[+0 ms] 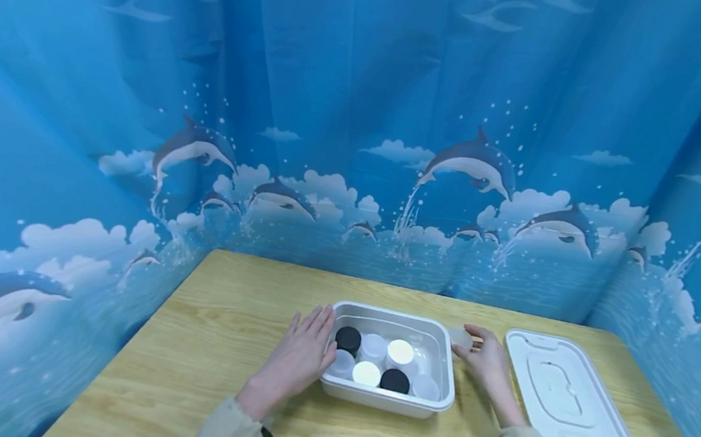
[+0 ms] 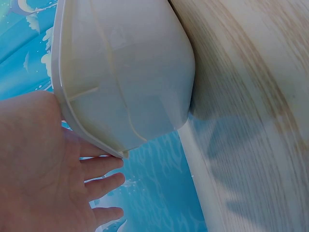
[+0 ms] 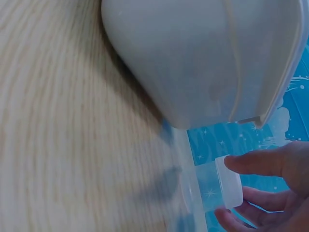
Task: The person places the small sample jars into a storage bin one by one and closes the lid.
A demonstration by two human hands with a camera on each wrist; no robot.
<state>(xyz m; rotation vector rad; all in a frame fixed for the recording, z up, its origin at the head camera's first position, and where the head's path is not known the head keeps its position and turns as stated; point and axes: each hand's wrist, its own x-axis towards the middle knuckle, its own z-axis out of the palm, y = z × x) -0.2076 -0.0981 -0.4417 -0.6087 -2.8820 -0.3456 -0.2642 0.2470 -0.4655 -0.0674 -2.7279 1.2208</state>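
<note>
A white plastic box (image 1: pixel 377 397) stands uncovered on the table, holding several small round jars with black lids (image 1: pixel 395 380), white lids (image 1: pixel 367 373) and cloudy translucent lids (image 1: pixel 425 387). Along the box's left edge lies my left hand (image 1: pixel 301 354), its fingers straight and slightly spread against the rim (image 2: pixel 57 77). Just right of the box, my right hand (image 1: pixel 490 364) pinches a clear jar (image 3: pixel 208 188) by its translucent lid (image 3: pixel 231 186), thumb on one side and fingers on the other. The jar is upright, close over or on the tabletop.
A white box lid (image 1: pixel 615 429) with a moulded handle lies flat on the wooden table (image 1: pixel 236 306), right of my right forearm. Behind and along both sides hangs a blue curtain (image 1: pixel 342 66) printed with dolphins and clouds.
</note>
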